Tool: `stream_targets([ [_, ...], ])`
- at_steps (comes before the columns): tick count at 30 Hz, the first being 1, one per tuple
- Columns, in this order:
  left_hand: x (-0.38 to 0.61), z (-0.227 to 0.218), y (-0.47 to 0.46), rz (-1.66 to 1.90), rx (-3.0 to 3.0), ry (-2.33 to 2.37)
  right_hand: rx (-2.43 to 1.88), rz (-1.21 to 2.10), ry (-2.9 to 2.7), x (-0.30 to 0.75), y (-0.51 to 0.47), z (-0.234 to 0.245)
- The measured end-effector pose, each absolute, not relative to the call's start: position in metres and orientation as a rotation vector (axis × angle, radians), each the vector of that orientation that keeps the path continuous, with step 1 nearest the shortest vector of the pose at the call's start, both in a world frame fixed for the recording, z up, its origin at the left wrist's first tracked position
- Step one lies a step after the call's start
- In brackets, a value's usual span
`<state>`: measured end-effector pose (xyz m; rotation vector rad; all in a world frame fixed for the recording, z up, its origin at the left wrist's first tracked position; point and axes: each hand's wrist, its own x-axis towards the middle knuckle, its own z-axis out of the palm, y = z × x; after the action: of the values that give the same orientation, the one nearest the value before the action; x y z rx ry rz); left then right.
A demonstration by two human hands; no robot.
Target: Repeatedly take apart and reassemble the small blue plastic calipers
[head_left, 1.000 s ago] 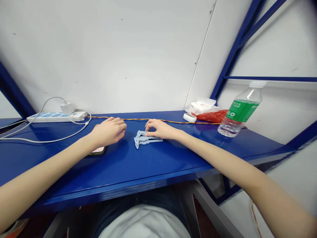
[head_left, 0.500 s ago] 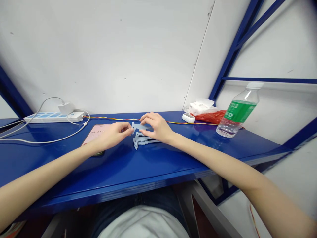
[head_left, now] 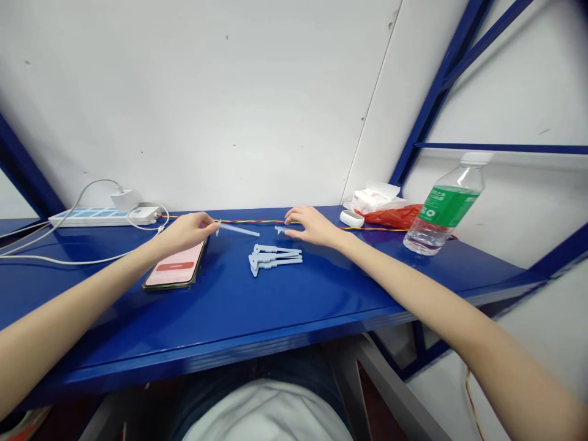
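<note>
My left hand pinches the end of a long, thin pale blue plastic bar, which sticks out to the right. My right hand holds a small pale blue plastic jaw piece at its fingertips, about level with the bar and apart from it. Below the hands, a stack of pale blue plastic caliper-shaped parts lies flat on the blue metal shelf, touched by neither hand. A smartphone with a lit pink screen lies just below my left hand.
A white power strip with a plugged-in charger and white cable stands at the back left. An orange-yellow wire runs along the wall. On the right are a white round object, tissues, a red bag and a green-labelled water bottle.
The hands have moved apart, the left one going left with the bar and the right one going right with the small piece. The phone now shows fully, with my left hand off it.
</note>
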<state>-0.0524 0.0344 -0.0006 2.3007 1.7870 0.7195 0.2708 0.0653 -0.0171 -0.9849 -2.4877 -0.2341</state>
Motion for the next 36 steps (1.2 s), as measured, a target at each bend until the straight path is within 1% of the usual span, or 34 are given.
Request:
stream_targets([
  [3, -0.051, -0.002, 0.033, 0.666, 2.519, 1.847, -0.999, -0.106, -2.517, 0.264, 0.059, -0.019],
  [6, -0.041, -0.001, 0.026, 0.593, 2.624, 1.740, -0.932, 0.129, -2.474, 0.249, 0.048, -0.021],
  [8, -0.031, -0.002, 0.018, 0.518, 2.692, 1.656, -0.926, 0.197, -2.470, 0.239, 0.041, -0.021],
  [12, -0.013, -0.005, 0.004, 0.454, 2.680, 1.548, -1.035, 0.179, -2.504, 0.227, 0.039, -0.022],
  [17, -0.002, -0.005, -0.006, 0.473, 2.614, 1.453, -1.104, 0.153, -2.510, 0.227, 0.042, -0.022],
  [21, 0.001, -0.002, -0.009, 0.592, 2.421, 1.458, -0.953, 0.039, -2.424, 0.221, 0.032, -0.017],
  [25, 0.005, -0.002, -0.012, 0.668, 2.228, 1.340, -0.738, -0.064, -2.334, 0.212, 0.016, -0.011],
  [30, 0.002, -0.003, -0.006, 0.819, 2.039, 1.342, -0.682, -0.186, -2.321, 0.216, 0.021, -0.010],
  [33, -0.011, 0.001, 0.006, 0.891, 1.924, 1.394, -0.719, -0.160, -2.335, 0.231, 0.038, -0.012],
  [36, -0.031, 0.005, 0.019, 0.855, 1.901, 1.460, -0.819, -0.021, -2.421, 0.251, 0.056, -0.014],
])
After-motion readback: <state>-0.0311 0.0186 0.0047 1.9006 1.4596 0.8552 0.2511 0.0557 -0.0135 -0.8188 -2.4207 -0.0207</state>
